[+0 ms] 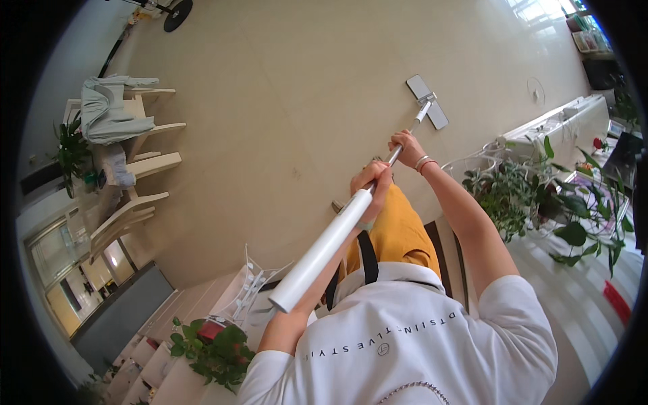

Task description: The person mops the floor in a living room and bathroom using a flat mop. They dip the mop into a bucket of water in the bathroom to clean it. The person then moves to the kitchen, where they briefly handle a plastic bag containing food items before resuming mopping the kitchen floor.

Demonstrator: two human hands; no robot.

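Observation:
A flat mop with a thick white grip and a thin metal pole runs slantwise across my body. My left hand is wrapped round the pole just beyond the white grip. Farther along, my right hand closes on the same pole, nearer the head. The grey and white rectangular mop head is at the far end, over the beige floor. Whether its whole underside touches the floor cannot be seen.
On the left, pale wooden chairs stand by a table, one draped with a grey-green cloth. Potted plants and a white cabinet line the right. Another plant and a white wire rack are at lower left.

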